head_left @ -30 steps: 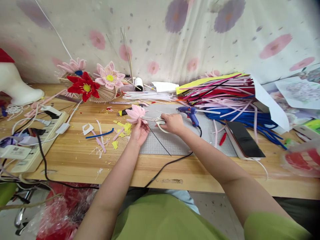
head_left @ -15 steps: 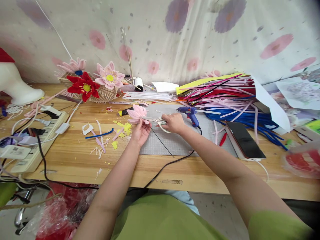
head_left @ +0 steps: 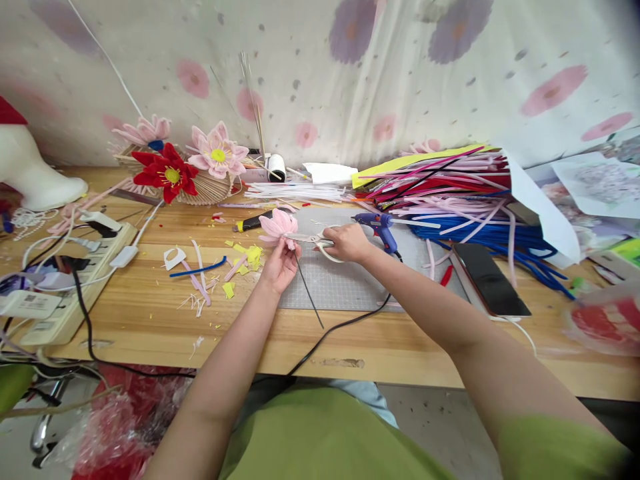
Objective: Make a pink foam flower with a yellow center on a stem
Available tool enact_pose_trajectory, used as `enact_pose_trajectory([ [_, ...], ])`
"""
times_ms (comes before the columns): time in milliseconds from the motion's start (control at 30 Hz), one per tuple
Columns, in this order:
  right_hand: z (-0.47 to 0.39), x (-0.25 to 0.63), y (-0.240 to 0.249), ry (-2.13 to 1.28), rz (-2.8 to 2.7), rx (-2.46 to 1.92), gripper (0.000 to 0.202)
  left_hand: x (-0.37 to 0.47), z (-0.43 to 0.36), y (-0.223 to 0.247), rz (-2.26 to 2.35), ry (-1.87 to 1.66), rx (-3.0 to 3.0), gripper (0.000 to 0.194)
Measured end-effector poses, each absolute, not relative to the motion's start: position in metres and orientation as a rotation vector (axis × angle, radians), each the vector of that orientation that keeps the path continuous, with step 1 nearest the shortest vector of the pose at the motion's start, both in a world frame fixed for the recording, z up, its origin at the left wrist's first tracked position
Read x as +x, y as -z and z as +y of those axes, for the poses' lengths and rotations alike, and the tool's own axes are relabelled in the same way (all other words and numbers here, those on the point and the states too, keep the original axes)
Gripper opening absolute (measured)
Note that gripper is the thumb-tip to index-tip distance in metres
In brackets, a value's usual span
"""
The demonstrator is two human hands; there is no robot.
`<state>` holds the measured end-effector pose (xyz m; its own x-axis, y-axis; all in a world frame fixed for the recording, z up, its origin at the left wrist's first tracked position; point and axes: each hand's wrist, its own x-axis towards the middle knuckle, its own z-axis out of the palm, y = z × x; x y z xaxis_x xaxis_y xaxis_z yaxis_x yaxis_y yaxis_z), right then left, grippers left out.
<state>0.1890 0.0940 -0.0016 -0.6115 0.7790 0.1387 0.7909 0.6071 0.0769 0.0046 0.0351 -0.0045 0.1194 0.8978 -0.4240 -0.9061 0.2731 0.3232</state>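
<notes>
Item: one pale-pink, fuzzy-petalled flower [head_left: 278, 225], held up over the left end of a grey gridded cutting mat [head_left: 350, 283] on a light wooden table [head_left: 150, 320]. We record a thin dark stem [head_left: 311, 293] slanting from beneath the fingers toward us, its free end past the mat's near edge.

Left hand [head_left: 281, 267]: grasping, fingertips pinched at the flower's base, palm turned partly upward.

Right hand [head_left: 349, 243]: grasping, fingers wrapped about the cream handles of a pair of metal-bladed scissors [head_left: 305, 237]. The blades point leftward and their tips meet the flower's underside; whether they are parted there we cannot tell.

Adjacent stock: one black-and-yellow cutter [head_left: 253, 221], just behind the flower; cut yellow scraps [head_left: 254, 257], left of the left hand; one blue-violet glue gun [head_left: 381, 230], lying on the mat beyond the right hand.

Further left: one red flower with a yellow centre [head_left: 173, 175] and one open pink flower with a yellow centre [head_left: 218, 155].

Step in hand, by our judgement: trimming at the flower's base. The next move, we would say, calls for a steady left pinch and a short, careful closing of the blades, clear of petals and fingertips.
</notes>
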Motion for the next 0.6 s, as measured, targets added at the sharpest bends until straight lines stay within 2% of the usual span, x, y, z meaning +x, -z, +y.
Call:
enact_pose_trajectory([
  [233, 0.096, 0.187, -0.008, 0.241, -2.697, -1.249, 0.038, 0.008, 0.03, -0.003, 0.618, -1.195, -0.027, 0.025],
  [400, 0.097, 0.183, -0.012, 0.241, -2.716, -1.147, 0.037, 0.012, 0.028, -0.005, 0.655, -1.208, 0.025, 0.018],
  [600, 0.098, 0.184, -0.013, 0.232, -2.755, -1.189, 0.038, 0.012, 0.028, -0.002, 0.656, -1.18, 0.008, 0.026],
])
